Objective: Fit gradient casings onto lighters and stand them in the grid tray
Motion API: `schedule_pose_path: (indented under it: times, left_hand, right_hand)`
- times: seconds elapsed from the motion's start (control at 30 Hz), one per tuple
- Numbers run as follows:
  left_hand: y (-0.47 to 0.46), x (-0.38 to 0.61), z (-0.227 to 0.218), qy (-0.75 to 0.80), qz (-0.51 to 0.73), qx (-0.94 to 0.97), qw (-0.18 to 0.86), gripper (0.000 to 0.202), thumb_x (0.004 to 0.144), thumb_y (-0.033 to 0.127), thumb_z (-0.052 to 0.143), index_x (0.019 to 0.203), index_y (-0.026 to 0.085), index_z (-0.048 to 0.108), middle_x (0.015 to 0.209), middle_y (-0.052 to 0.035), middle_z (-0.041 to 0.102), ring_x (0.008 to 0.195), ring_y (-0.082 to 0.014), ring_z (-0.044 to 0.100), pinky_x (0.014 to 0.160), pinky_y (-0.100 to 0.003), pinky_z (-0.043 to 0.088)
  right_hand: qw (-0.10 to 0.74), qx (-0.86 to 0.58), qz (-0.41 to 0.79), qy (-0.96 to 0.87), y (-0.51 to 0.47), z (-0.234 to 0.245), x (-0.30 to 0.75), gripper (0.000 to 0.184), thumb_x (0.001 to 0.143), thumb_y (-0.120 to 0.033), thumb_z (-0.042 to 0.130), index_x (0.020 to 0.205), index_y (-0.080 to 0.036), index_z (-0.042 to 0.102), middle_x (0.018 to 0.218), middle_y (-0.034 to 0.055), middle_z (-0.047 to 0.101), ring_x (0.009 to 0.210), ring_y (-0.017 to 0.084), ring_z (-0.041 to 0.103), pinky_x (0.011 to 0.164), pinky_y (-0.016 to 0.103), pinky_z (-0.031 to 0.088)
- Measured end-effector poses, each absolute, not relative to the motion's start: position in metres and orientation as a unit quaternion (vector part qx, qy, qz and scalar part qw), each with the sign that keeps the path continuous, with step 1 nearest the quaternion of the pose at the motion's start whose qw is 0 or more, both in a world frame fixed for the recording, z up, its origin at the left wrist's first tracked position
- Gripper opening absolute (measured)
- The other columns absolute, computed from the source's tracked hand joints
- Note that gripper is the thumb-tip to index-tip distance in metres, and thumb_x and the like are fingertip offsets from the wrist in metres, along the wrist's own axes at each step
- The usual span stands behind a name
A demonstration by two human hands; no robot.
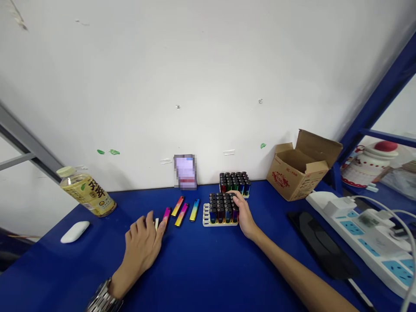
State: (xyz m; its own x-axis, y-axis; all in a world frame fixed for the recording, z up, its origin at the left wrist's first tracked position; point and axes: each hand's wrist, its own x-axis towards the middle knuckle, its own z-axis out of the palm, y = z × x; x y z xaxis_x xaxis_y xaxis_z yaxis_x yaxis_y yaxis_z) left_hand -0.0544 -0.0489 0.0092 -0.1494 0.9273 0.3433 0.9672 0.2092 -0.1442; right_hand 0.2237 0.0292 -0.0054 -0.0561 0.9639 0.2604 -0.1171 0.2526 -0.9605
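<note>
My left hand point(143, 242) rests on the blue table with its fingers spread forward. Its thumb is beside a pink lighter point(167, 215), and a small pale piece point(156, 223) shows between thumb and index finger, too covered to name. Three more lighters lie to the right: red-yellow point(177, 206), pink-yellow point(181, 215) and blue-yellow point(194, 210). My right hand point(246, 216) curves around the right end of a white slotted tray point(206, 215) packed with upright lighters point(221, 212); its fingertips reach the back corner, and the thumb is hidden. Slots at the tray's left end hold nothing.
Behind stands a second full tray of lighters point(234, 180). A phone point(186, 172) leans on the wall. At right are an opened cardboard box point(289, 175), a black phone point(323, 245) and a power strip point(357, 236); at left, a drink bottle point(87, 193) and a white case point(75, 232).
</note>
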Motion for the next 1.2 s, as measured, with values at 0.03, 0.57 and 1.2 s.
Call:
schedule_pose_path:
  times: [0.03, 0.57, 1.2]
  left_hand:
    - [-0.041, -0.055, 0.005, -0.74, -0.089, -0.646, 0.166, 0.06, 0.094, 0.043, 0.02, 0.133, 0.004, 0.045, 0.123, -0.0268, 0.055, 0.11, -0.035, 0.056, 0.083, -0.046, 0.047]
    - [0.025, -0.042, 0.013, -0.513, -0.059, -0.856, 0.021, 0.059, 0.091, 0.057, 0.032, 0.145, 0.034, 0.027, 0.151, -0.0091, 0.034, 0.139, -0.0275, 0.029, 0.11, -0.051, 0.024]
    - [-0.011, 0.05, 0.016, -0.525, -0.466, -0.703, -0.116, 0.012, 0.091, 0.032, 0.037, 0.088, 0.022, 0.041, 0.083, -0.0037, 0.053, 0.076, -0.0173, 0.054, 0.071, -0.033, 0.045]
  right_hand:
    - [0.569, -0.385, 0.474, -0.55, 0.029, -0.005, 0.224, 0.027, 0.086, -0.04, 0.04, 0.095, -0.021, 0.057, 0.092, 0.0033, 0.062, 0.091, 0.023, 0.056, 0.077, 0.031, 0.042]
    - [0.566, -0.391, 0.476, -0.548, 0.028, -0.003, 0.224, 0.026, 0.087, -0.038, 0.041, 0.094, -0.021, 0.058, 0.089, 0.0025, 0.062, 0.086, 0.022, 0.057, 0.074, 0.031, 0.043]
    - [0.559, -0.389, 0.473, -0.559, 0.028, -0.001, 0.224, 0.026, 0.086, -0.039, 0.039, 0.094, -0.021, 0.056, 0.088, 0.0021, 0.06, 0.084, 0.02, 0.054, 0.073, 0.029, 0.041]
